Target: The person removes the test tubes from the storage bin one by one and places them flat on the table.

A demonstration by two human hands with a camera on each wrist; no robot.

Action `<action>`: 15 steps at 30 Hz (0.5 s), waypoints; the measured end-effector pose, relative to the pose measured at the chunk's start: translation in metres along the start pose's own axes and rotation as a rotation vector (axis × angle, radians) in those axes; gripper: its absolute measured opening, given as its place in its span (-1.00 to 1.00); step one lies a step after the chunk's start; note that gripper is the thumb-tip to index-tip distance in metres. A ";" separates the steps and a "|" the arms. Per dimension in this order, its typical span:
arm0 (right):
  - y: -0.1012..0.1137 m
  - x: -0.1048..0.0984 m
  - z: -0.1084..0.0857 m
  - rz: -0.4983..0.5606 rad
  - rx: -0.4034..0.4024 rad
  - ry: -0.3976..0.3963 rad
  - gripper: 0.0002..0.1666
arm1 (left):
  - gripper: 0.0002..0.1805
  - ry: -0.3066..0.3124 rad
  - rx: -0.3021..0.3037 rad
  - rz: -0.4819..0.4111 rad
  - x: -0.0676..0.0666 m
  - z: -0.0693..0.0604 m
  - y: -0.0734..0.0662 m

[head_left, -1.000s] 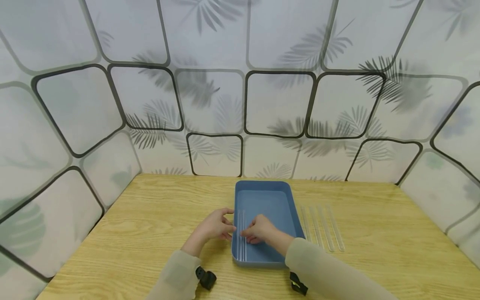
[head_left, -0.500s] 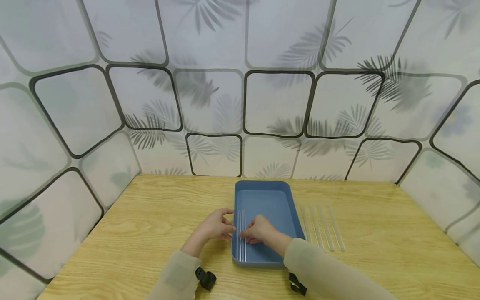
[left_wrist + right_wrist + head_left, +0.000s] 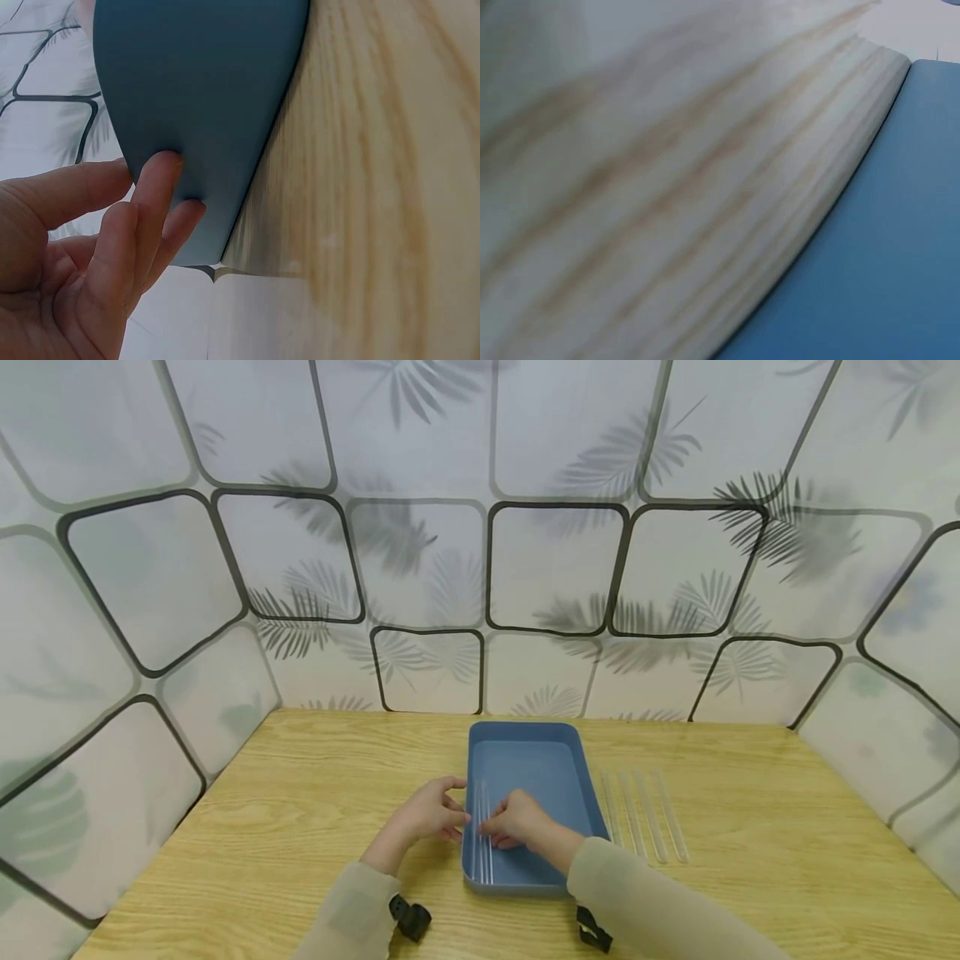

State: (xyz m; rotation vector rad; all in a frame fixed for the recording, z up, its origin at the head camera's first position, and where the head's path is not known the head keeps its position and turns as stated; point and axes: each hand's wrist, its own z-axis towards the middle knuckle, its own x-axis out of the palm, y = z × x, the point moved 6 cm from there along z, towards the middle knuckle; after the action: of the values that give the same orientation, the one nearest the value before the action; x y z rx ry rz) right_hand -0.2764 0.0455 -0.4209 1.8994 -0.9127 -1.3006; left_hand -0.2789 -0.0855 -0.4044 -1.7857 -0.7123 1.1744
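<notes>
A blue rectangular tray (image 3: 528, 764) stands on the wooden table. Inside it, along its left wall, lie slender clear tubes (image 3: 485, 864), hard to tell apart. My right hand (image 3: 521, 820) reaches into the tray, its thumb and fingers pinching a clear tube near its middle. Outside, my left hand (image 3: 429, 811) is at the tray's left side. In the left wrist view, the left fingertips (image 3: 166, 161) touch the tray's outer wall and the thumb is by the rim. The right wrist view shows the tray's side (image 3: 877, 247) but neither the right hand nor the tubes.
Several more clear tubes (image 3: 651, 818) lie side by side on the table (image 3: 757, 810), right of the tray. A patterned curtain (image 3: 558, 568) surrounds the table at the back and sides. Each wrist wears a black device (image 3: 411, 918).
Within the tray, the clear tubes have shifted very slightly to the left. Both hands keep nearly the same place and pose.
</notes>
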 end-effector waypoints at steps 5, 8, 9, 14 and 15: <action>-0.002 0.000 0.001 0.057 0.002 0.030 -0.80 | -0.38 0.007 0.008 -0.013 0.001 0.000 0.000; -0.004 0.000 0.001 0.100 0.022 0.050 -0.75 | -0.38 0.009 0.011 -0.020 0.001 0.000 0.000; -0.004 -0.001 0.001 0.115 0.029 0.054 -0.74 | -0.38 0.009 0.014 -0.022 0.000 0.000 0.000; -0.004 -0.002 0.000 0.181 0.027 0.064 -0.72 | -0.38 0.014 0.026 -0.028 0.000 0.000 0.000; -0.003 -0.002 0.000 0.195 0.021 0.066 -0.71 | -0.39 0.014 0.027 -0.028 0.000 0.000 0.000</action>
State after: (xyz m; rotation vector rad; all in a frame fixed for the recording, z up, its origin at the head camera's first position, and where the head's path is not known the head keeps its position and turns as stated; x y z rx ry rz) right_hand -0.2763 0.0492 -0.4225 1.8076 -1.0519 -1.1116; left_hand -0.2790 -0.0856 -0.4042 -1.7551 -0.7076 1.1466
